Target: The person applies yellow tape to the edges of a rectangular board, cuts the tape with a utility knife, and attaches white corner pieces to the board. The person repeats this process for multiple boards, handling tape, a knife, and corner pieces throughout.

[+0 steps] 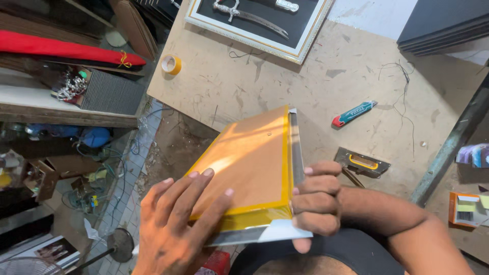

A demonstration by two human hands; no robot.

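I hold a picture frame [249,158] back side up, its brown backing board edged with yellow tape and a silver frame edge showing on the right and bottom. My left hand [178,224] lies flat on the backing's lower left, fingers spread. My right hand [316,196] grips the frame's right edge near the bottom corner, fingers curled over it. The frame tilts over the near edge of the worn wooden table [316,76].
On the table lie a teal and red utility knife [354,113], a metal stapler with a yellow handle [361,163], a roll of yellow tape [171,64] and a framed dagger display [257,23]. Cluttered shelves and floor are at left, dark boards [448,25] at back right.
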